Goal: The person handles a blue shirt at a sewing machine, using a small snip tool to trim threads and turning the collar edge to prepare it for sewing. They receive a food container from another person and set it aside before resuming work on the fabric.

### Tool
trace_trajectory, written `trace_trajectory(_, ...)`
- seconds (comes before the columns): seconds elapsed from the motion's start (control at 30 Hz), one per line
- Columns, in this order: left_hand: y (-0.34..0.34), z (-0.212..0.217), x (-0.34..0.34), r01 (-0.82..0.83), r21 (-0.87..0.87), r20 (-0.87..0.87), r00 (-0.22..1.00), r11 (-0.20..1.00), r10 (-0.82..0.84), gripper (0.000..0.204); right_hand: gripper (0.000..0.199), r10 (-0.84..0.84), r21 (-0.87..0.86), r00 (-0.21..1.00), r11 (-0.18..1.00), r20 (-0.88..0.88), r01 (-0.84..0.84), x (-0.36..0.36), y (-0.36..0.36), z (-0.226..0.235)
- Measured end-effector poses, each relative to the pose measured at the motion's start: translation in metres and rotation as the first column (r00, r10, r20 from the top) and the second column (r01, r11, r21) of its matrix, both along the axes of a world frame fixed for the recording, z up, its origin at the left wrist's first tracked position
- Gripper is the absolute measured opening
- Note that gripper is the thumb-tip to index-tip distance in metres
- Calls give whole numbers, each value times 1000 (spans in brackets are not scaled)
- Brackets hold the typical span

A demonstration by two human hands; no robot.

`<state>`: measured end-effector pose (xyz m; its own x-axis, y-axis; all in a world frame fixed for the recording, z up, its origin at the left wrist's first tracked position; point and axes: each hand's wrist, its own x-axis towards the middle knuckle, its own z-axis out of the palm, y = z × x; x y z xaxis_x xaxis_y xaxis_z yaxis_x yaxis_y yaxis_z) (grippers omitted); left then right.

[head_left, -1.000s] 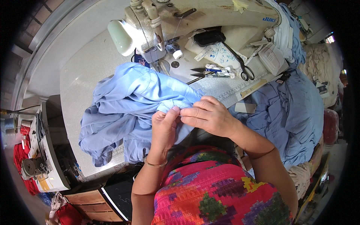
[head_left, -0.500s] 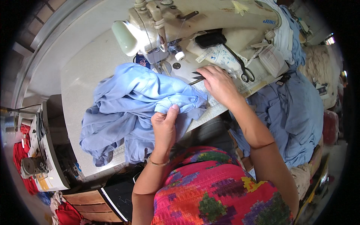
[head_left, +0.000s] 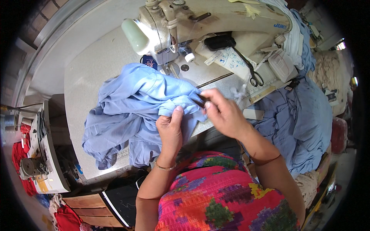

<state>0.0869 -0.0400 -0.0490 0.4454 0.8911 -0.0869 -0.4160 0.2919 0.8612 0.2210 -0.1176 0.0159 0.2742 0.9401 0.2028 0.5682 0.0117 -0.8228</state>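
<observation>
A bunched light blue garment point(head_left: 127, 100) lies on the sewing table in front of the machine. My left hand point(head_left: 170, 130) is closed on its near right part, thumb on top, pinching a folded edge. My right hand point(head_left: 227, 117) is curled round dark thread snips point(head_left: 200, 101), mostly hidden by the fingers. Their dark blades meet the right end of the garment, close to the left hand's thumb. Whether the blades are apart or together cannot be made out.
A sewing machine point(head_left: 227, 19) with a lit pale green lamp point(head_left: 135, 36) stands behind the garment. Black-handled scissors point(head_left: 246, 61), a white plastic box point(head_left: 282, 64) and a white tuft of thread point(head_left: 237, 93) lie to the right. More blue cloth point(head_left: 293, 119) is heaped beyond the table's right edge.
My right hand has come with the snips from the table beside the machine, nearer and leftward, to the garment's right end. A white piece beside the right wrist is now uncovered. The left hand holds still.
</observation>
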Motion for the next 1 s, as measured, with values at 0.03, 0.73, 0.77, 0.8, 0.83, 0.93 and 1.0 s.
trace_trajectory(0.03, -1, 1, -1, -9, 21, 0, 1000, 1000, 9, 13, 24, 49, 19, 998, 999, -41, -49, -6, -1, -4)
trace_trajectory(0.73, -2, 6, -1, 0, -34, 81, 997, 999, 3, 15, 28, 40, -14, 986, 999, -160, -43, -23, 6, -24)
trace_trajectory(0.77, -2, 6, -1, 1, -30, 83, 997, 1000, 1, 15, 29, 36, 1, 988, 999, -149, -37, -23, 6, -28)
trace_trajectory(0.8, -2, 5, -1, 3, -25, 85, 996, 1000, -1, 15, 29, 32, 17, 990, 999, -137, -30, -22, 5, -30)
trace_trajectory(0.83, -2, 5, -1, 3, -21, 86, 996, 1000, -1, 15, 29, 35, 14, 989, 999, -143, -33, -22, 5, -29)
trace_trajectory(0.93, -2, 6, -1, 4, -24, 85, 996, 1000, -2, 15, 30, 40, 7, 987, 999, -156, -39, -22, 6, -28)
trace_trajectory(1.0, -2, 5, -1, -7, -27, 61, 998, 1000, 9, 14, 30, 41, 4, 986, 999, -161, -41, -22, 6, -28)
